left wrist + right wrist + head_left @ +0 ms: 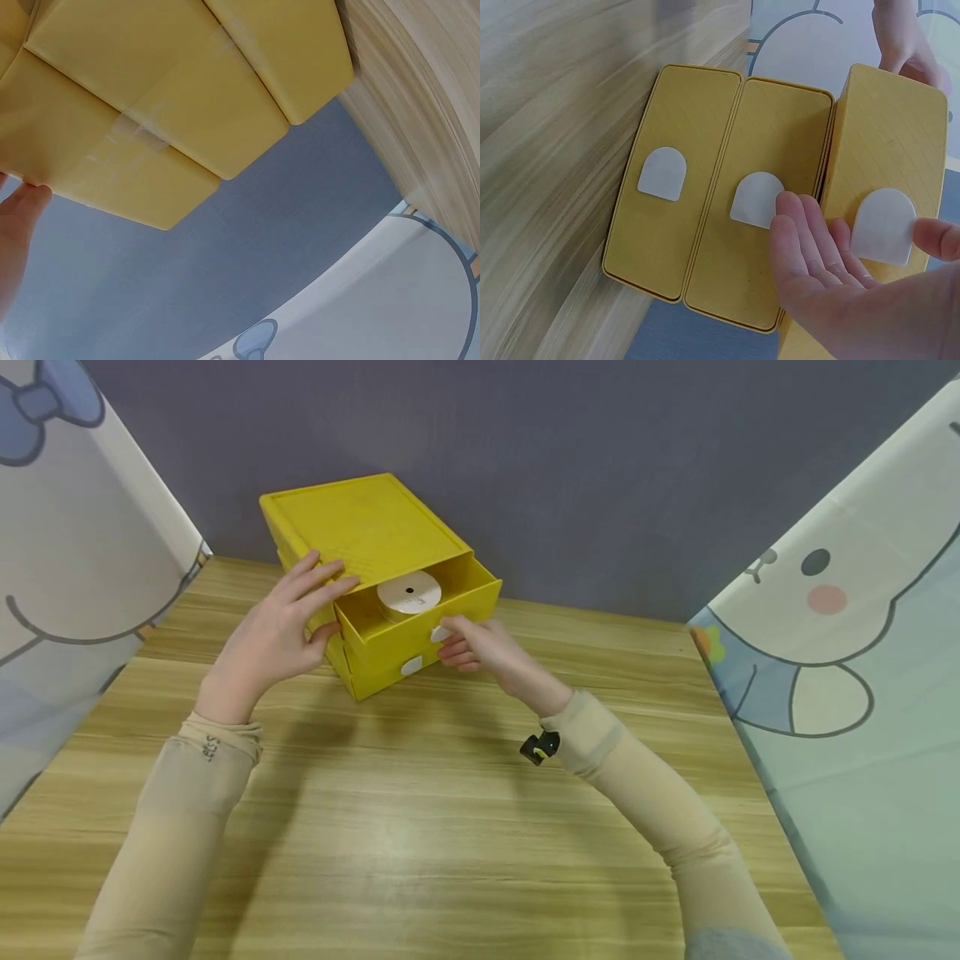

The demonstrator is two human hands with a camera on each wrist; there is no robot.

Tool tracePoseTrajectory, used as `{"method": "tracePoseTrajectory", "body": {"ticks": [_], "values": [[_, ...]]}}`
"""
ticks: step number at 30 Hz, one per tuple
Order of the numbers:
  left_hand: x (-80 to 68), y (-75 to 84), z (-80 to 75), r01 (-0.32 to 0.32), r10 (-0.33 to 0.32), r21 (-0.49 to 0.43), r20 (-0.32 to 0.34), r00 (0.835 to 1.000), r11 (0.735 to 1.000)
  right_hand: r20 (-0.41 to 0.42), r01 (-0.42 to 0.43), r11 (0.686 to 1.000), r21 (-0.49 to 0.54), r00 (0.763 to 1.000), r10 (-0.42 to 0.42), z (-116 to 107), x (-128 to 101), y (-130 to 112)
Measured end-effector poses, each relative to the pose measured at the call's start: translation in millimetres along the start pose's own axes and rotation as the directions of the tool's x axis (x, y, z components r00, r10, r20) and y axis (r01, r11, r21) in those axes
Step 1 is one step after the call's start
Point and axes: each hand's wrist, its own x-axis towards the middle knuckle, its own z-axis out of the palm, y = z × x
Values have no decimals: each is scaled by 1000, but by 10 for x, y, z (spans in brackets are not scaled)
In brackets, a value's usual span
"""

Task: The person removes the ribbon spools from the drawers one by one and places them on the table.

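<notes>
A yellow drawer cabinet (367, 527) with three drawers stands at the back of the table. Its top drawer (420, 631) is pulled partly out, and a white round disc (409, 592) with a small dark centre hole lies inside. My right hand (483, 652) pinches the white drawer tab (883, 226) between thumb and forefinger; the other fingers extend below it, in front of the middle drawer's tab (756, 199). My left hand (273, 631) rests on the cabinet's top left edge, fingers spread over the top and thumb by the side. In the left wrist view, fingertips (37, 191) touch the cabinet's edge.
The cabinet stands on a wood-grain table (405, 827) close to a dark grey backdrop (570, 485). Cartoon-printed cloths (825, 635) flank the table on both sides. A small black device (540, 747) hangs at the right sleeve's cuff.
</notes>
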Motion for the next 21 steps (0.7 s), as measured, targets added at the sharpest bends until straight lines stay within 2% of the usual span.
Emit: {"method": "tracePoseTrajectory", "body": {"ticks": [12, 21], "values": [[-12, 8, -4, 15, -15, 0, 7, 1000, 1000, 3, -10, 1000, 8, 1000, 10, -9, -53, 32], [-4, 19, 6, 3, -3, -1, -9, 1000, 1000, 6, -6, 1000, 20, 1000, 6, -33, -110, 81]]}}
